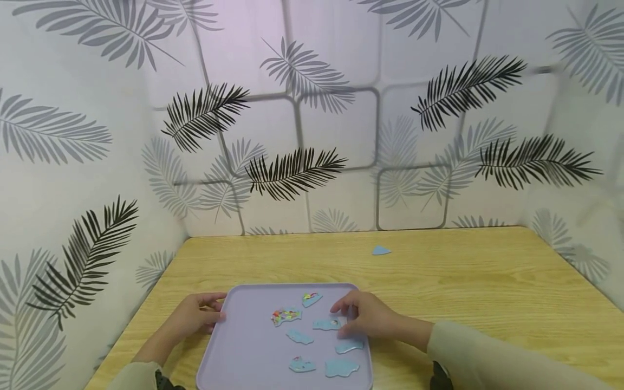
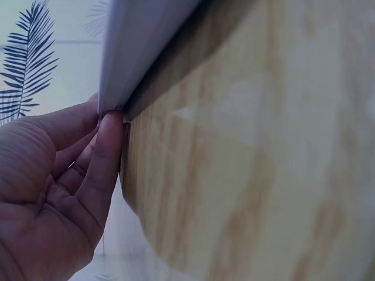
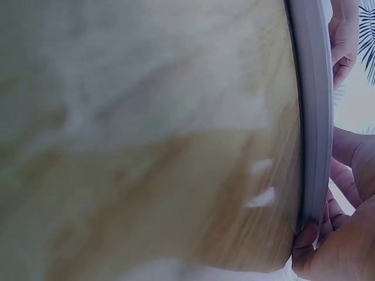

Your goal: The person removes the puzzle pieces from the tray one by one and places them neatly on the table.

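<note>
A pale purple tray (image 1: 253, 336) lies on the wooden table with several light-blue jigsaw-like pieces on its right half. My left hand (image 1: 197, 314) grips the tray's left rim; in the left wrist view the left hand (image 2: 64, 175) has its fingertips on both sides of that edge. Over the right side, my right hand (image 1: 368, 315) holds its bent fingers and thumb around the right end of one puzzle piece (image 1: 325, 324). The exact contact is partly hidden. In the right wrist view, the right hand (image 3: 343, 234) is mostly behind the tray wall (image 3: 316, 129).
A multicoloured puzzle piece (image 1: 286, 316) and another bright-cornered one (image 1: 311, 299) lie farther up the tray. Below are blue pieces (image 1: 341, 368). A small blue triangle (image 1: 381, 250) lies on the table (image 1: 463, 281) near the leaf-patterned wall (image 1: 336, 130).
</note>
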`<state>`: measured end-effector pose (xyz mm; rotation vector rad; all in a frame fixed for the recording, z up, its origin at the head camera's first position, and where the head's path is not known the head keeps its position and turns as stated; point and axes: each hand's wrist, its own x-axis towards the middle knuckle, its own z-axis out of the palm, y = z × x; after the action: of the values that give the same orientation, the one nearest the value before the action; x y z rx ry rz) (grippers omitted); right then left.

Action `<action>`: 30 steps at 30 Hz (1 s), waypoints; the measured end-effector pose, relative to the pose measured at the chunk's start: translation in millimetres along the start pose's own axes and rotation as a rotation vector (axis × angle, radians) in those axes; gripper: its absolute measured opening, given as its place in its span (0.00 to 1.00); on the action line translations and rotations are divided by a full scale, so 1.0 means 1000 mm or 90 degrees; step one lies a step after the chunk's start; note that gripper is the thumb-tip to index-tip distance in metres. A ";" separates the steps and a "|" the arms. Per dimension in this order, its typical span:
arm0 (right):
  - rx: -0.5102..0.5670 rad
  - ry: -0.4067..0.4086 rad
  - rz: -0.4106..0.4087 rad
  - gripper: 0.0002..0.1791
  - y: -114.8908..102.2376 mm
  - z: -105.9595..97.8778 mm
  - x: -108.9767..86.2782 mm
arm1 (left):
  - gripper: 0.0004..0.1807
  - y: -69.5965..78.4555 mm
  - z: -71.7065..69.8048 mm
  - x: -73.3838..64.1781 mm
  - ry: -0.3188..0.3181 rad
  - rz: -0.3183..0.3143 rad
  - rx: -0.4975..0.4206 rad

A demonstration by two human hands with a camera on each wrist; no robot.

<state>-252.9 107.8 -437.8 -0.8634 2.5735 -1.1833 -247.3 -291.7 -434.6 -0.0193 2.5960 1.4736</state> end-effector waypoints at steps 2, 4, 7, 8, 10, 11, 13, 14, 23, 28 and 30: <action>-0.003 -0.004 -0.001 0.21 -0.001 0.000 0.000 | 0.30 0.000 0.000 -0.001 -0.004 0.001 -0.004; -0.006 -0.008 0.000 0.20 -0.002 0.000 0.001 | 0.30 0.000 0.000 -0.001 -0.004 0.000 -0.009; -0.010 -0.014 0.002 0.19 -0.002 0.000 0.002 | 0.30 0.001 0.000 -0.001 -0.004 -0.001 -0.013; -0.011 -0.017 0.004 0.19 -0.003 0.000 0.002 | 0.30 0.001 0.000 -0.001 -0.002 -0.002 -0.012; -0.012 -0.023 0.010 0.19 -0.003 0.000 0.002 | 0.30 0.001 0.000 0.000 -0.001 -0.003 -0.011; -0.013 -0.026 0.013 0.19 -0.003 -0.001 0.002 | 0.30 0.001 0.000 0.000 -0.002 -0.001 -0.010; -0.011 -0.030 0.018 0.19 -0.005 -0.001 0.002 | 0.30 0.001 0.000 0.000 -0.004 0.000 -0.010; -0.013 -0.032 0.018 0.19 -0.005 -0.001 0.002 | 0.30 0.001 0.000 0.000 -0.006 0.002 -0.010; -0.028 -0.034 -0.007 0.16 -0.006 -0.001 0.002 | 0.30 -0.002 -0.001 0.002 -0.010 -0.001 -0.003; -0.027 -0.038 0.000 0.16 -0.003 0.000 0.003 | 0.30 -0.003 -0.001 0.003 -0.009 -0.005 -0.003; -0.020 -0.041 0.006 0.16 -0.002 -0.001 0.003 | 0.30 -0.003 0.000 0.003 -0.009 -0.004 -0.002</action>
<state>-254.6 105.4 -435.7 -0.8798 2.5488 -1.0969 -249.8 -293.1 -437.2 -0.0171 2.5804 1.4695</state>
